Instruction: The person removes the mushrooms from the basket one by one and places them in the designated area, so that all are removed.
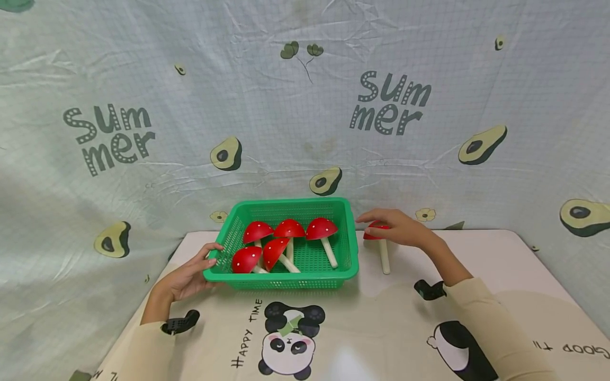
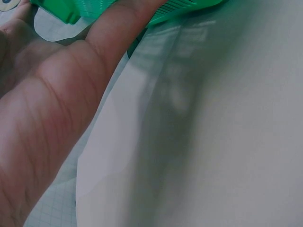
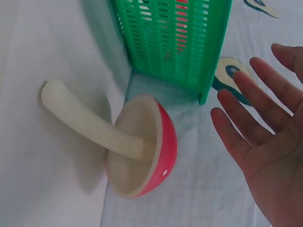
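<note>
A green plastic basket (image 1: pixel 286 276) with slotted walls holds several toy mushrooms with white-dotted red caps and pale stems, among them one mushroom (image 1: pixel 321 228) on the right. My left hand (image 1: pixel 188 274) grips the basket's left end, some fingers at the rim and others low by its underside. In the left wrist view, part of the basket (image 2: pixel 189 7) shows beyond the left hand (image 2: pixel 61 90). Right of the basket, a single mushroom (image 3: pixel 163 156) lies on the table, stem toward me. My right hand (image 1: pixel 397 227) hovers over its cap, fingers spread and apart from it in the right wrist view.
The table (image 1: pixel 381 323) has a pale cover printed with pandas and lettering. Right behind it hangs a grey-white cloth (image 1: pixel 267 106) with avocado and "summer" prints. A black wrist device (image 1: pixel 181 321) sits on the left wrist, another (image 1: pixel 430 290) on the right.
</note>
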The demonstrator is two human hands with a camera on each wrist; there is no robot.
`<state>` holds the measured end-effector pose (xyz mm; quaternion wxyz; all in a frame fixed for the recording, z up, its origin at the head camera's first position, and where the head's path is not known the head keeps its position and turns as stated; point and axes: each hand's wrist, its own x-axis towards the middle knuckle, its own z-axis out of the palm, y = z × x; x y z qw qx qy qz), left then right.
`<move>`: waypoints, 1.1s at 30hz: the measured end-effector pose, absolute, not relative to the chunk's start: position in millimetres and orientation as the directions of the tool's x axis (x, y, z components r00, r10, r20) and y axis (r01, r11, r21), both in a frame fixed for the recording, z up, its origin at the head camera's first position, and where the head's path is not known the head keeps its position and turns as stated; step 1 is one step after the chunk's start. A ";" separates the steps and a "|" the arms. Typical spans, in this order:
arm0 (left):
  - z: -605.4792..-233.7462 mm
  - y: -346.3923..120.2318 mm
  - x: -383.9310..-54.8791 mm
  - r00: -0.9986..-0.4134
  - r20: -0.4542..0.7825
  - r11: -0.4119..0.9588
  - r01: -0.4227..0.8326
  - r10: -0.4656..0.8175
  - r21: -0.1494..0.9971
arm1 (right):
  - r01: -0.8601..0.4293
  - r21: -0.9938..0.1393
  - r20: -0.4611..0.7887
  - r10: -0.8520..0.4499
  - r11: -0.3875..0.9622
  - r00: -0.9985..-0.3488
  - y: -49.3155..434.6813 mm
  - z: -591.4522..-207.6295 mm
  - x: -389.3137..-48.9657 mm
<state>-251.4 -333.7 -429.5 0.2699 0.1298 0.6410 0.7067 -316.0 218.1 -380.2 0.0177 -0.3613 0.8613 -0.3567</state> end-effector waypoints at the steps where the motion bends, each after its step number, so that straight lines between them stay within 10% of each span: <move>1: -429.5 -333.3 -251.5 -0.821 -0.163 -0.032 -0.215 0.547 0.976 | -0.617 -0.622 0.229 -0.641 0.483 -0.733 217.1 -379.9 -315.7; 33: -429.5 -330.5 -253.4 -0.827 -0.161 -0.030 -0.210 0.539 0.977 | -0.702 -0.574 0.164 -0.781 0.421 -0.602 123.4 -349.4 -336.5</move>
